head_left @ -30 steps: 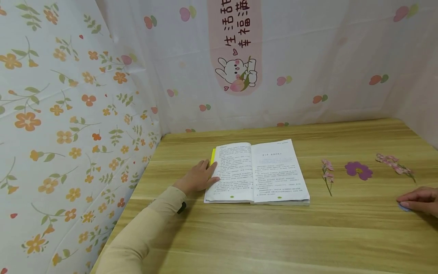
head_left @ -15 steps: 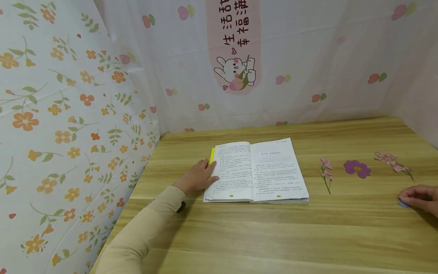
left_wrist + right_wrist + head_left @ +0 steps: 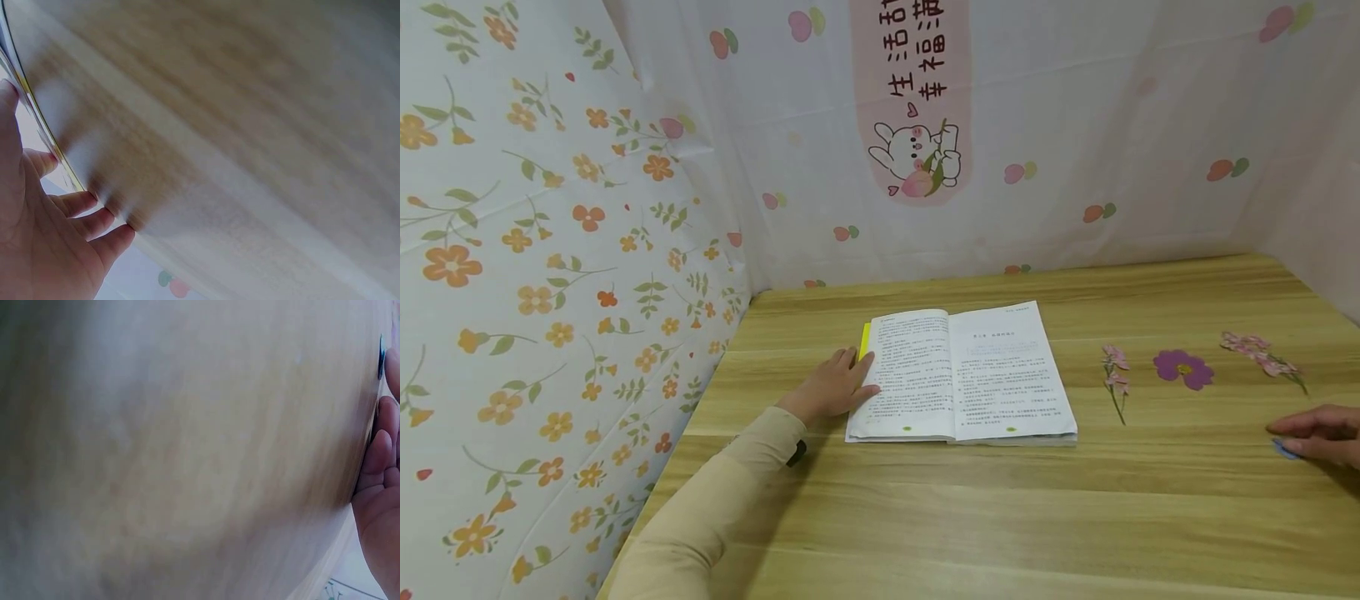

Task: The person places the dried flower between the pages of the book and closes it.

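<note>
An open book [image 3: 1007, 375] lies on the wooden table, both pages printed with text. My left hand [image 3: 833, 387] rests at the book's left edge, its thumb over the left page. In the left wrist view the fingertips [image 3: 119, 234] of this hand touch the tabletop beside the cover. At the right edge of the head view, my right hand [image 3: 1326, 435] is at a small blue petal-like piece [image 3: 1288, 450], thumb against it and index finger stretched out above. In the right wrist view the blue piece [image 3: 382, 357] lies close by the fingers.
To the right of the book lie a pink flower sprig [image 3: 1116, 379], a purple flower [image 3: 1183, 368] and another pink sprig [image 3: 1262, 357]. Printed cloths hang at the left and behind the wooden table [image 3: 1000, 517].
The index finger of my right hand has lifted and stretched away from the thumb over the blue piece. My left hand and the book stay in place.
</note>
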`<state>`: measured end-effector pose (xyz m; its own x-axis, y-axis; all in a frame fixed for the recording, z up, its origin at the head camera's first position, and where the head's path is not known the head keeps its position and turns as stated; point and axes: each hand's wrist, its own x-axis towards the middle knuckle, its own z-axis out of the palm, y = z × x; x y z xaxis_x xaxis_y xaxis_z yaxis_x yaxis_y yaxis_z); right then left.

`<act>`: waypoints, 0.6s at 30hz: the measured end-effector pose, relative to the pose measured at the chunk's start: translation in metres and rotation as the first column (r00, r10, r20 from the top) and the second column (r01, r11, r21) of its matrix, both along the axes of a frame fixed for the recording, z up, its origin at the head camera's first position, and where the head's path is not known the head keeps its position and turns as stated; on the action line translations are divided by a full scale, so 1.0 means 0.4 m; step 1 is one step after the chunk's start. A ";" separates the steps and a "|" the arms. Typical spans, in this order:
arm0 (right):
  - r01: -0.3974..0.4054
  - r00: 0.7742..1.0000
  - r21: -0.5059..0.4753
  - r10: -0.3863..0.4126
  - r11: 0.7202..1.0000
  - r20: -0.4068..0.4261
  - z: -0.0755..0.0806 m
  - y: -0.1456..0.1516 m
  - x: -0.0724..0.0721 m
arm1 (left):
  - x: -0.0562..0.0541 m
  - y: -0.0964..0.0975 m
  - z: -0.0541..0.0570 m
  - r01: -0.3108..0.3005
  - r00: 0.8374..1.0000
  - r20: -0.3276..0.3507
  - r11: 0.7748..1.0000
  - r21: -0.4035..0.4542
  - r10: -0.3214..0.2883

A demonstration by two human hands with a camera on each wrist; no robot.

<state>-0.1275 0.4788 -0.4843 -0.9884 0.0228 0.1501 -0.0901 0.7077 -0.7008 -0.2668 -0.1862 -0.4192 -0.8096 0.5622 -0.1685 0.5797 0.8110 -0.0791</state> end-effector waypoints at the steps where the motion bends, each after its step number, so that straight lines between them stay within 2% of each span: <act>1: 0.008 1.000 0.021 -0.009 1.000 0.011 0.000 0.001 0.000 | 0.000 0.000 0.000 -0.001 1.000 -0.001 1.000 0.000 0.001; 3: 0.008 1.000 0.034 -0.009 0.999 0.018 0.000 0.003 -0.003 | 0.001 0.000 0.000 -0.005 1.000 0.001 1.000 0.002 0.005; 7: -0.014 1.000 -0.023 0.015 1.000 0.015 0.004 0.004 -0.006 | 0.003 0.000 0.001 -0.008 1.000 0.007 1.000 0.003 0.008; 10: -0.024 1.000 -0.025 0.024 0.999 0.004 0.006 0.000 -0.005 | 0.004 0.000 0.002 -0.006 1.000 0.010 1.000 -0.003 0.006; 14: -0.046 0.997 -0.059 0.042 0.997 -0.067 0.004 -0.010 0.001 | 0.006 0.000 0.004 -0.004 1.000 0.012 1.000 0.005 0.004; 18: -0.101 0.983 -0.076 0.087 0.992 -0.162 -0.002 -0.017 0.006 | 0.006 0.001 0.005 -0.007 1.000 0.009 1.000 0.012 0.007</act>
